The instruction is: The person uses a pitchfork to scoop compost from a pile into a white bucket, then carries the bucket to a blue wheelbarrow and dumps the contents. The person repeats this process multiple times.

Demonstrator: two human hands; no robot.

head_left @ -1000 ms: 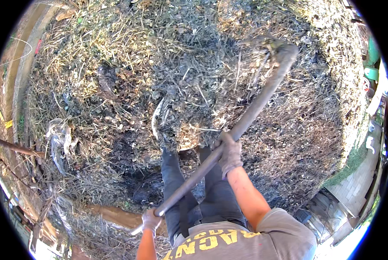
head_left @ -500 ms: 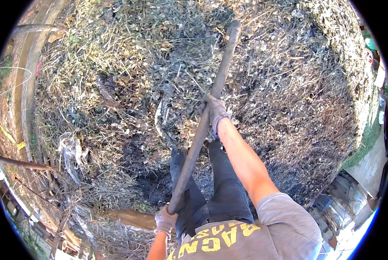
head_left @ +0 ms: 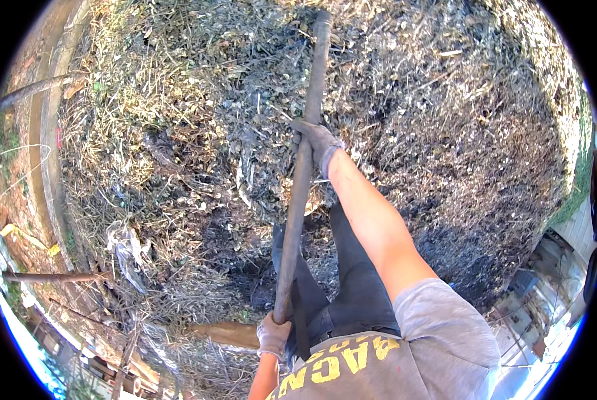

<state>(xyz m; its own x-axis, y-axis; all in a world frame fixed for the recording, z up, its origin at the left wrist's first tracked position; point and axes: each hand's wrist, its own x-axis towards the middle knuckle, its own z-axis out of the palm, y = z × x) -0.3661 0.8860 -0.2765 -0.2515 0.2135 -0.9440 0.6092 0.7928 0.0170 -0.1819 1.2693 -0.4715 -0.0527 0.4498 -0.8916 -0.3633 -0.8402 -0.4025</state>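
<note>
A long, thick wooden pole (head_left: pixel 300 193) slants from beside my left thigh up to the far part of a heap of dry leaves and stalks (head_left: pixel 458 140). My right hand (head_left: pixel 318 140), in a grey work glove, is wrapped round its upper half. My left hand (head_left: pixel 272 335), gloved too, grips its near end by my hip. The pole's far end reaches the dark leaf litter; whether a tool head sits there I cannot tell.
My legs stand in the litter. Crumpled clear plastic (head_left: pixel 128 250) lies to the left. A wooden beam (head_left: pixel 225 335) lies behind my left foot. Boards (head_left: pixel 44 133) edge the heap at the left, with a branch (head_left: pixel 52 277) sticking in. Grass and paving border the right.
The pole's far end has swung left and farther away, and it now stands more upright. My right hand has moved slightly left and forward with it; both hands keep their grip.
</note>
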